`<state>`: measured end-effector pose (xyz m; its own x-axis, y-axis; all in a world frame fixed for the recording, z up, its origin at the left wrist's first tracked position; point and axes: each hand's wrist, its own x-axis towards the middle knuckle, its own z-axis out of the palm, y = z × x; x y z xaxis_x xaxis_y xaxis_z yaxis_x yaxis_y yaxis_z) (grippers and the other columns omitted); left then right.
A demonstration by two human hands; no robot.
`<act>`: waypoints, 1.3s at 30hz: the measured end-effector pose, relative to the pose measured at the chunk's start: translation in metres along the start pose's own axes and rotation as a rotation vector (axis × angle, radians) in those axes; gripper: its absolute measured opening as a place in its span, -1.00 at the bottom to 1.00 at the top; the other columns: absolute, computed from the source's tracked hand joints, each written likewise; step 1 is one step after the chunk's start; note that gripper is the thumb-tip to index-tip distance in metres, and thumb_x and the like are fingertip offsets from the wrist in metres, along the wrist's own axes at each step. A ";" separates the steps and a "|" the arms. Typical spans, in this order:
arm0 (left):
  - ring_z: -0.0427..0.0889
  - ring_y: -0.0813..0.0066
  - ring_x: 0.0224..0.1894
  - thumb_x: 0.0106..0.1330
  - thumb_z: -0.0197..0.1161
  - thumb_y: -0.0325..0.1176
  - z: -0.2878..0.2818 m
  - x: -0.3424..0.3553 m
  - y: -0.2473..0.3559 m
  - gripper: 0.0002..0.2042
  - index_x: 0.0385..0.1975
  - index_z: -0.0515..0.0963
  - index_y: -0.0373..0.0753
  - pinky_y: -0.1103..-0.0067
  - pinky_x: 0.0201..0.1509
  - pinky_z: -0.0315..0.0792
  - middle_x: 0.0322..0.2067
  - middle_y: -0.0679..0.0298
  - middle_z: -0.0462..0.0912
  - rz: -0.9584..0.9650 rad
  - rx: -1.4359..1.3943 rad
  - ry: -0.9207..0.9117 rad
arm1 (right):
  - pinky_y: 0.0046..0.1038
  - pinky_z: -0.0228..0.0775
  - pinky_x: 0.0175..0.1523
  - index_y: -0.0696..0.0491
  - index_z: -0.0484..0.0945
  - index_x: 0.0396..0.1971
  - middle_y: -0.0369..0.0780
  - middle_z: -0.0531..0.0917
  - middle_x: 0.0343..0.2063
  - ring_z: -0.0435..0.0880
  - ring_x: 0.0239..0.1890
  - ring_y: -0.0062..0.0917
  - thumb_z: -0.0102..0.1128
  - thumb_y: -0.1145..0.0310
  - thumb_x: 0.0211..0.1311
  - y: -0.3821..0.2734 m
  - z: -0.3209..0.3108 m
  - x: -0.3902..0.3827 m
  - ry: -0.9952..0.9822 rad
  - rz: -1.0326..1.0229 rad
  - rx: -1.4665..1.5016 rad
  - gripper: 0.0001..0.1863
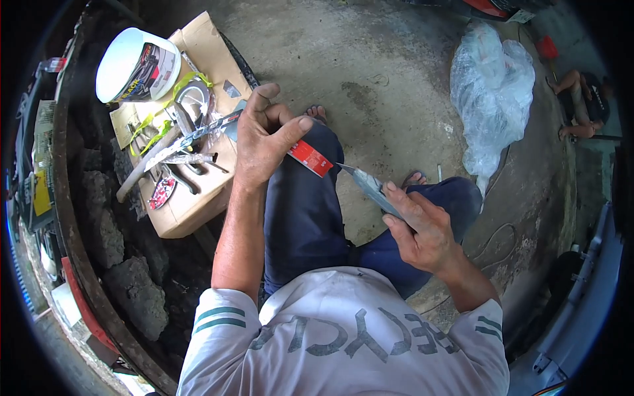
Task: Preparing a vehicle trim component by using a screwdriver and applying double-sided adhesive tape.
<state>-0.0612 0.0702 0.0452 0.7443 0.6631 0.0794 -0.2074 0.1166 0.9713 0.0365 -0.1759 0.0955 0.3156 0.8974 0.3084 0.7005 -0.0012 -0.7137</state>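
Observation:
My left hand is raised over my left knee with its fingers curled. Against its palm side is a flat strip with a red printed end, which sticks out past the thumb toward the right. A grey-blue part shows on the other side of that hand; the grip itself is mostly hidden. In front of my right thigh, my right hand is closed around a flat grey pointed blade-like piece. Its tip points up and left, toward the red end, and a gap lies between them. Its exact kind cannot be told.
At left, a cardboard box bears a white bucket, yellow-green straps, a long dark-and-silver strip and several tools. Broken concrete lies below it. A clear plastic bag is on the floor; another person sits far right.

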 end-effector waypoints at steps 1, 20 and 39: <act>0.35 0.77 -0.61 0.19 0.32 -0.45 0.001 0.000 0.001 -0.57 -0.03 0.27 -0.36 0.78 -0.52 0.17 -0.69 0.45 0.39 -0.008 0.006 0.017 | -0.45 0.46 -0.45 0.08 0.33 0.21 -0.16 0.59 -0.41 0.51 -0.55 -0.45 0.18 0.61 0.06 -0.001 0.002 0.003 0.001 -0.005 -0.003 -0.38; 0.57 0.61 -0.45 0.30 0.16 -0.42 -0.004 -0.006 0.012 -0.60 0.03 0.22 -0.49 0.73 -0.44 0.38 -0.58 0.18 0.58 0.026 0.214 -0.031 | -0.39 0.45 -0.49 -0.06 0.29 0.26 -0.21 0.44 -0.56 0.49 -0.60 -0.42 0.18 0.52 0.10 -0.014 0.006 0.037 -0.203 0.012 -0.107 -0.35; 0.38 0.71 -0.56 0.22 0.21 -0.48 0.003 -0.004 0.011 -0.63 -0.04 0.31 -0.48 0.70 -0.47 0.28 -0.66 0.32 0.49 -0.019 0.295 0.022 | -0.41 0.44 -0.47 -0.01 0.35 0.22 -0.19 0.47 -0.57 0.48 -0.61 -0.44 0.13 0.57 0.11 -0.035 -0.017 0.057 -0.403 0.138 -0.240 -0.40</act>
<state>-0.0649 0.0670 0.0563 0.7319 0.6788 0.0586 0.0023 -0.0885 0.9961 0.0412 -0.1319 0.1484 0.1765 0.9810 -0.0811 0.8121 -0.1917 -0.5511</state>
